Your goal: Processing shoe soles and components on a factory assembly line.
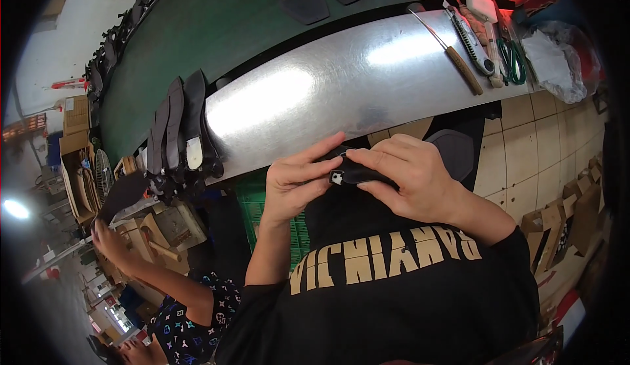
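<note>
Beyond the left end of the metal sheet (308,93), a co-worker's hand (108,242) is gripping a dark flat piece (123,198). Just left of the sheet, black straps (172,125) are lying side by side over the bench edge, probably so that they are within easy reach. In front of the sheet's near edge, your left hand (295,180) is pinching the left end of a black molded piece (359,173), its fingers nearly closed, the index stretching along the far side and the thumb pressing nearer you. A small white patch (337,178) is showing at that end. Your right hand (413,171) is holding the same piece from the other side, index finger on top and thumb below, with only the piece's thickness between them; the two-sided hold is likely steadying it. Its underside is staying hidden from view. On the sheet's right end, a wooden-handled awl (464,70), a utility knife (471,40) and a white-headed brush (482,7) are resting together, presumably leaving the sheet's middle free.
</note>
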A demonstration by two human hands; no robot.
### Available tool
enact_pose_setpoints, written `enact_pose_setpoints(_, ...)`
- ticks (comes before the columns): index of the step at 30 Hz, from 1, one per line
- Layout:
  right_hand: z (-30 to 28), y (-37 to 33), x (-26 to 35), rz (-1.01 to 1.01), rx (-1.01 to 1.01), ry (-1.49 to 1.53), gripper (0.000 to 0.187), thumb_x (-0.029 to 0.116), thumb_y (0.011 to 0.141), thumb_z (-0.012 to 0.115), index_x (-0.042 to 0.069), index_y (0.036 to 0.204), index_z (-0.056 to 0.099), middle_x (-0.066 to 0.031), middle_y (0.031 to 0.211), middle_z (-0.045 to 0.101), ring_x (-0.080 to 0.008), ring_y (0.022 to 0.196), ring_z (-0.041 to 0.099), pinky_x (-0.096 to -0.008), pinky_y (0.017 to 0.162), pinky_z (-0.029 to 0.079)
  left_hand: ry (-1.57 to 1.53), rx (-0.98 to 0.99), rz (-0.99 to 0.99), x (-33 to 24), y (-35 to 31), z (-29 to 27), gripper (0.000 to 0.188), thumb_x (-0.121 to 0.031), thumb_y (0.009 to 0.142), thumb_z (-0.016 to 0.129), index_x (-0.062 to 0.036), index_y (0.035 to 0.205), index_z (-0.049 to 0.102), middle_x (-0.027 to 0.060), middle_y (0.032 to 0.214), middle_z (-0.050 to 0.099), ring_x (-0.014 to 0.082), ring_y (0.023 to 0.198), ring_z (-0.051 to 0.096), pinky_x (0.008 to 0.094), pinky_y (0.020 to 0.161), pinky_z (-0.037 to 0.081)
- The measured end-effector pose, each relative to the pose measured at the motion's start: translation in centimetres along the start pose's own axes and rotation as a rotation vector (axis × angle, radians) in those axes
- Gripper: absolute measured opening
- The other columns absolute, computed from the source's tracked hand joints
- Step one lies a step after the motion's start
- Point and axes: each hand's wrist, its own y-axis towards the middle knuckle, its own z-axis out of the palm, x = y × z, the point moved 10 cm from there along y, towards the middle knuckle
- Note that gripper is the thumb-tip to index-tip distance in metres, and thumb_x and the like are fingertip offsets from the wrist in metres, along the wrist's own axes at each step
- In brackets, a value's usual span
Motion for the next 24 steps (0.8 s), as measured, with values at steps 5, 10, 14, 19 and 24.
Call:
enact_pose_setpoints(5, 0.4, 0.0, -0.1, 0.016, 0.017, 0.004, 0.042, 0.01, 0.074, 0.075, 0.002, 0.114, 0.063, -0.0097, 0.087, 0.062, -0.0279, 0.079, 0.061, -0.0374, 0.07, 0.05, 0.026, 0.031, -0.027, -0.6, 0.2, 0.6, 0.039, 0.014, 0.077, 0.059, 0.0034, 0.113, 0.069, 0.0269, 0.135, 0.054, 0.0232, 0.115, 0.061, 0.0245, 0.085, 0.05)
enact_pose_setpoints(10, 0.5, 0.3, -2.0, 0.141, 0.021, 0.082, 0.042, 0.01, 0.076, 0.074, 0.001, 0.115, 0.062, -0.0111, 0.085, 0.062, -0.0302, 0.079, 0.062, -0.0381, 0.071, 0.05, 0.147, -0.129, -0.017, 0.0, 0.3, 0.2, 0.041, 0.013, 0.079, 0.059, 0.003, 0.118, 0.067, 0.022, 0.137, 0.054, 0.0233, 0.121, 0.057, 0.0256, 0.086, 0.051)
enact_pose_setpoints(14, 0.6, -0.3, -4.4, 0.258, -0.031, 0.282, 0.028, 0.005, 0.077, 0.073, 0.002, 0.104, 0.068, -0.0101, 0.086, 0.066, -0.0253, 0.077, 0.064, -0.0318, 0.068, 0.049, -0.169, -0.23, -0.3, 3.2, -0.1, 0.3, 0.047, 0.01, 0.081, 0.054, 0.0036, 0.127, 0.06, 0.0241, 0.139, 0.051, 0.023, 0.113, 0.062, 0.0294, 0.085, 0.056)
enact_pose_setpoints(19, 1.3, -0.5, -4.2, 0.213, 0.019, 0.175, 0.017, 0.004, 0.076, 0.072, 0.004, 0.093, 0.07, -0.0085, 0.082, 0.064, -0.0223, 0.073, 0.062, -0.0306, 0.064, 0.047, -0.184, -0.243, -0.27, 3.8, -0.4, 0.4, 0.044, 0.01, 0.084, 0.05, 0.0056, 0.127, 0.059, 0.0228, 0.138, 0.052, 0.0217, 0.106, 0.065, 0.0282, 0.081, 0.058)
enact_pose_setpoints(24, 1.6, 0.3, -2.0, -0.007, 0.132, -0.019, 0.021, 0.01, 0.071, 0.078, 0.01, 0.09, 0.07, -0.0075, 0.086, 0.057, -0.026, 0.078, 0.059, -0.0348, 0.066, 0.046, -0.223, -0.227, -0.344, 4.3, -0.4, 0.3, 0.044, 0.013, 0.084, 0.052, 0.0024, 0.125, 0.062, 0.0181, 0.138, 0.054, 0.0214, 0.12, 0.057, 0.0256, 0.082, 0.056)
